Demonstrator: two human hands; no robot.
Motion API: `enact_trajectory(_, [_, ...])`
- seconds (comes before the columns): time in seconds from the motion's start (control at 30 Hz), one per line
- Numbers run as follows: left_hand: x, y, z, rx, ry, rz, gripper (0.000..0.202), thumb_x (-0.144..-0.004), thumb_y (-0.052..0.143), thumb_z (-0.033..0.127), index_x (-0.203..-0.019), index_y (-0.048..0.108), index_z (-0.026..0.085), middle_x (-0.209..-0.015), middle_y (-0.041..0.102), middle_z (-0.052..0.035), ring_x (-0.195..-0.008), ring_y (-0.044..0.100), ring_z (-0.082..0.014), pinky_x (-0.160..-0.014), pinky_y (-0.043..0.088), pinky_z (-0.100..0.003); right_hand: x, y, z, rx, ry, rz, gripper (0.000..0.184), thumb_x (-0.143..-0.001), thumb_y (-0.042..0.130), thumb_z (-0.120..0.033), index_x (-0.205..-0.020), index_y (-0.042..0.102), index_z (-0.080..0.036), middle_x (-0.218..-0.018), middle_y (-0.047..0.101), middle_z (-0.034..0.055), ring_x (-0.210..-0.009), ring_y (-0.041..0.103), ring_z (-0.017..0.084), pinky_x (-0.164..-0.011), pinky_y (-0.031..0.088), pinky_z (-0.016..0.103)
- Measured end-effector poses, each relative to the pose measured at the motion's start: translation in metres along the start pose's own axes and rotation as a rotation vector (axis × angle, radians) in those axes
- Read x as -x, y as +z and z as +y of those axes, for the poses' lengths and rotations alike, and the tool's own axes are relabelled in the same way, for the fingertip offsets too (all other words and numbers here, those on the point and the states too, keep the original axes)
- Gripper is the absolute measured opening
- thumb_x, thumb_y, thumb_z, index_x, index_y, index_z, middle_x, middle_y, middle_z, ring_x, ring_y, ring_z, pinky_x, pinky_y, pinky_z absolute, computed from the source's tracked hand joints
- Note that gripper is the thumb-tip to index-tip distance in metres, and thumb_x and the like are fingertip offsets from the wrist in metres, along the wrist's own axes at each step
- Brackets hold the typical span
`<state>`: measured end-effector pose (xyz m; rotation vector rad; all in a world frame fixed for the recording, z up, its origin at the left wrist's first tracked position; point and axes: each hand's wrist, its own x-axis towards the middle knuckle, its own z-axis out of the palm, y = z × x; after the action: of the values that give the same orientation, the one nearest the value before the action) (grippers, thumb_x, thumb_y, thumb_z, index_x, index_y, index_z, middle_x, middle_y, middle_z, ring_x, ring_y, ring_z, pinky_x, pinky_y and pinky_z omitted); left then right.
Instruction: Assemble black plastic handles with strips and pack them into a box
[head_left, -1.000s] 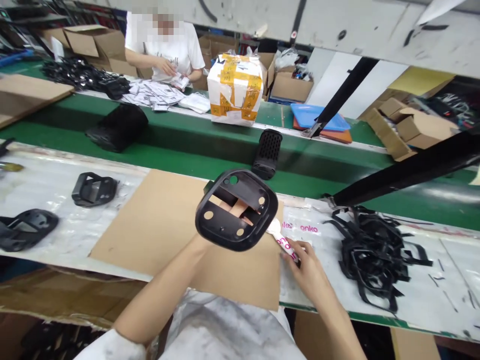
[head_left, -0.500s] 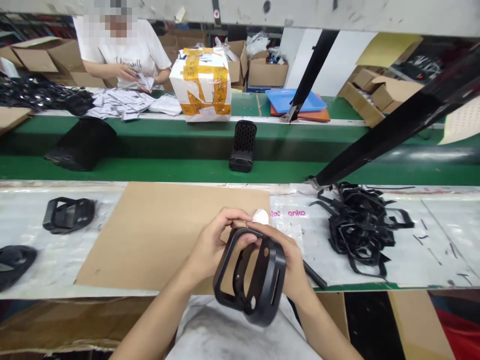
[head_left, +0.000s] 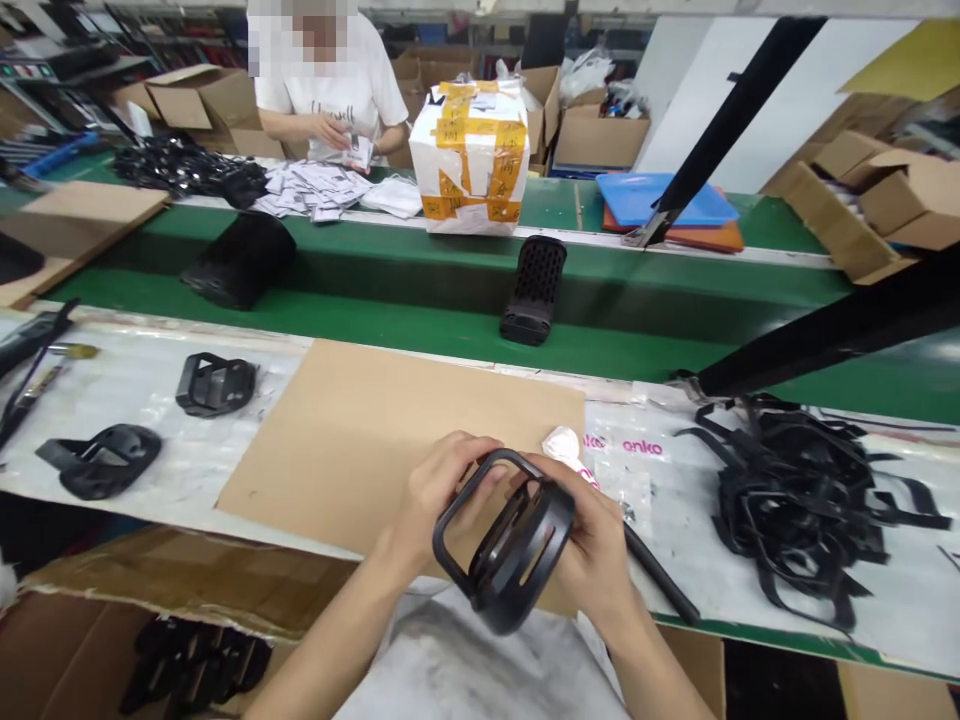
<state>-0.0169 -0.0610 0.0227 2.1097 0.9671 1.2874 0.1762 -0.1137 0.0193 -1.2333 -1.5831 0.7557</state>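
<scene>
After right hand (head_left: 604, 535) leaves white-wrapped tool (head_left: 561, 443) on bench (head_left: 150, 385), you hold black frame (head_left: 521, 570) two-handed, tilted over near edge of cardboard (head_left: 330, 450): left hand (head_left: 437, 490) curled at rim, right clasping slotted side. Work apparently shifts from tool to steadying frame.

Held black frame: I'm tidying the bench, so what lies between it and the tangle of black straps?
The head view shows the right hand on the black frame, then a black rod on the bench, before the straps.

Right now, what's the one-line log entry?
left hand: on black frame | right hand: on same frame | nearby: cardboard sheet, strap pile
</scene>
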Motion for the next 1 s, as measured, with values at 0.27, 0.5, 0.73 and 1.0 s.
enact_trajectory(0.27, [-0.019,-0.014,-0.007,-0.07,0.247,-0.105,0.025,-0.095,0.067,0.004,-0.117,0.065,0.016,-0.094,0.073,-0.0075,-0.08,0.064,-0.0156,-0.074,0.055,-0.029,-0.008,0.017,-0.013,-0.038,0.019,0.104,0.036,-0.103,0.068,-0.016,-0.135,0.075,-0.033,-0.129,0.08,0.0027,-0.115,0.078,0.023,-0.097,0.064,0.033])
enact_trajectory(0.5, [-0.022,-0.01,-0.007,-0.067,0.368,-0.067,0.024,-0.091,0.067,0.002,-0.112,0.066,0.014,-0.078,0.066,-0.0045,-0.069,0.056,-0.0161,-0.064,0.049,-0.031,0.0,0.023,-0.023,-0.088,0.032,0.158,0.036,-0.102,0.067,-0.013,-0.133,0.077,-0.03,-0.129,0.08,0.0007,-0.115,0.079,0.022,-0.101,0.064,0.03])
enact_trajectory(0.73, [-0.015,-0.001,-0.008,-0.068,0.195,-0.085,0.012,-0.094,0.065,0.009,-0.103,0.065,0.017,-0.081,0.069,-0.0046,-0.072,0.06,-0.0161,-0.07,0.05,-0.031,-0.008,0.018,-0.013,-0.11,0.185,0.075,0.027,-0.103,0.067,-0.03,-0.126,0.081,-0.026,-0.114,0.085,0.0046,-0.105,0.082,0.027,-0.09,0.069,0.033])
enact_trajectory(1.0, [0.031,-0.087,-0.069,-0.266,-0.475,-0.166,0.025,-0.088,0.058,0.025,-0.067,0.046,0.022,-0.061,0.049,0.004,-0.057,0.049,-0.0127,-0.058,0.036,-0.026,0.025,-0.008,0.06,0.031,0.316,-0.35,0.039,-0.098,0.068,-0.052,-0.125,0.083,-0.028,-0.132,0.079,0.0088,-0.123,0.076,0.029,-0.107,0.061,0.036])
